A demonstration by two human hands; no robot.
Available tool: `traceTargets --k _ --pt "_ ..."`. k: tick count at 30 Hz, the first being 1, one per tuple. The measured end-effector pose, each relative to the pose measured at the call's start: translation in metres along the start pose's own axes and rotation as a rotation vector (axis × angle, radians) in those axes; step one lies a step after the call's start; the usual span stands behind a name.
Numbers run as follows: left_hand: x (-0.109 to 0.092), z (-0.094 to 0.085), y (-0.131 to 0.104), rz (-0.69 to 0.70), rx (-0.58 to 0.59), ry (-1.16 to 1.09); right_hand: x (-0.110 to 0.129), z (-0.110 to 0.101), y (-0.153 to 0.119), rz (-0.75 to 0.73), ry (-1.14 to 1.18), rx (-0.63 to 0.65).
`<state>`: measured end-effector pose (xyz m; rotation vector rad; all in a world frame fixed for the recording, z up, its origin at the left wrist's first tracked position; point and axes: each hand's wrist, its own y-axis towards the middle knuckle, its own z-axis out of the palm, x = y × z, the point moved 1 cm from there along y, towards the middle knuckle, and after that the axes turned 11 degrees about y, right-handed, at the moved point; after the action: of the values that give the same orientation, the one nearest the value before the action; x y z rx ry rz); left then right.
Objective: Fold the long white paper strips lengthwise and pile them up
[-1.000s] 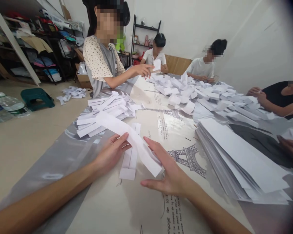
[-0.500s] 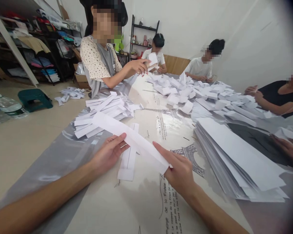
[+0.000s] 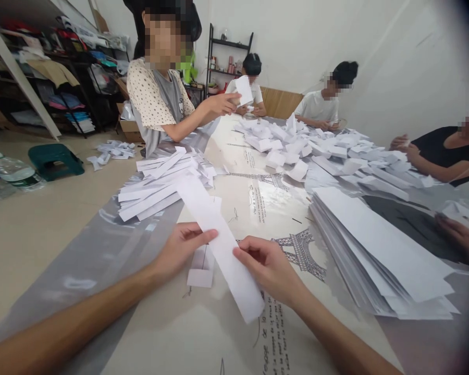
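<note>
Bench (image 3: 172, 333) under a clear sheet, printed script and drawings on it; person's own two hands over the near part. Left hand (image 3: 182, 247): grip pinching the long white paper strip (image 3: 223, 250) at its left edge, thumb on top, fingers beneath. Right hand (image 3: 268, 265): grip also on that strip, thumb at the right edge, fingers curled. Strip runs slantwise, upper left to lower right, lower end hanging past both hands toward the wearer; upper end overlaps a paper pile in view, can't tell if touching. Under it, a second strip (image 3: 200, 277) lies on the bench, partly covered. Right of the hands, fanned stack of long white sheets (image 3: 379, 250); blurred co-worker's hand (image 3: 459, 237) just beyond, its hold unclear. Left, pile of flat strips (image 3: 160, 185) near the bench edge. Farther, big loose heap of folded paper (image 3: 316, 143). Green stool (image 3: 57, 160) and plastic bottle (image 3: 17, 172) on the floor, left. Co-worker in dotted sleeves (image 3: 146, 94) holds a white paper piece (image 3: 243, 91). Black rack (image 3: 230, 42) against the back wall.
</note>
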<state>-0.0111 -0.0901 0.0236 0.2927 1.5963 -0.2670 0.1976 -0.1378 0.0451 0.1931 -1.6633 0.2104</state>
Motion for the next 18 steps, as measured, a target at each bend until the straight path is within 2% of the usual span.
traceTargets --k 2,5,8,10,11,13,16,18 --pt "-0.002 -0.005 0.005 -0.014 -0.070 -0.080 -0.003 0.003 -0.001 0.032 0.008 0.010" --pt "-0.003 -0.024 0.018 -0.014 -0.229 -0.154 -0.006 0.001 -0.001 0.060 -0.033 0.066" --pt "-0.002 -0.048 0.028 0.012 -0.327 -0.108 -0.007 -0.001 0.000 0.062 -0.092 0.143" --pt "-0.002 -0.062 0.032 0.021 -0.345 -0.010 -0.007 -0.005 0.000 0.074 -0.128 0.190" --pt "-0.004 -0.069 0.033 0.027 -0.323 0.054 -0.006 -0.008 0.000 0.085 -0.146 0.210" --pt "-0.007 -0.077 0.033 0.041 -0.206 0.209 -0.005 -0.016 0.001 0.102 -0.187 0.251" --pt "-0.009 -0.081 0.032 0.059 -0.029 0.483 -0.005 -0.032 0.004 0.125 -0.308 0.277" --pt "-0.006 -0.079 0.031 0.095 -0.036 0.657 -0.006 -0.041 0.005 0.130 -0.459 0.224"
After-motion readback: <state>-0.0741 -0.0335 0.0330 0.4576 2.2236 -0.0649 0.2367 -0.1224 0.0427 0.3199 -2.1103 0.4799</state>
